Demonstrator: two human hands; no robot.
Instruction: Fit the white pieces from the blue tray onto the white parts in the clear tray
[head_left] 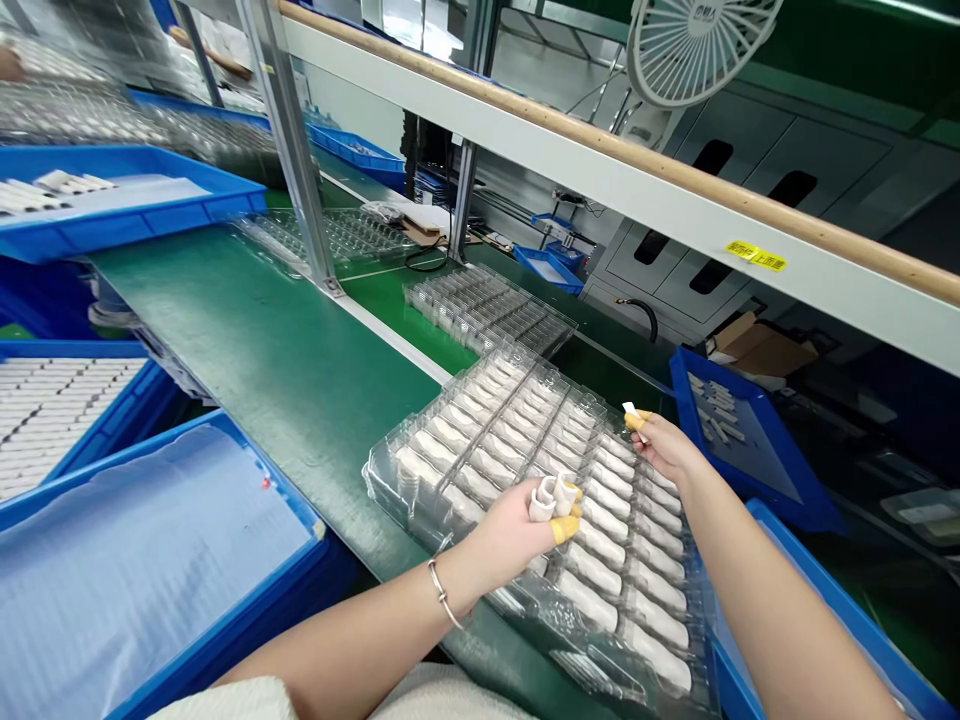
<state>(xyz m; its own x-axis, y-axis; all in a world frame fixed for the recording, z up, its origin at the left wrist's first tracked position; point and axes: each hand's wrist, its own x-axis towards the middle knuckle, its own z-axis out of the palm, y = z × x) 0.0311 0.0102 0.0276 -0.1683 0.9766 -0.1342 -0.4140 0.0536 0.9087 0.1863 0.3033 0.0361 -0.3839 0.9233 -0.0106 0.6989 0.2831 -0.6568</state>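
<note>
A clear plastic blister tray (420, 478) lies on the green belt, its pockets filled with several white oblong parts (600, 600). My left hand (525, 525), with white and yellow finger cots and a bracelet on the wrist, is curled over the tray's middle, fingers closed on a small white part. My right hand (660, 445) hovers at the tray's far right edge, pinching a small white piece (630, 408) between yellow-capped fingertips.
A second filled clear tray (487, 305) lies farther along the belt. Blue bins stand around: one lined with plastic film (150, 560) at left, one with white parts (45, 400), one at right (735, 430). A metal post (296, 160) rises from the belt. A fan (697, 45) hangs above.
</note>
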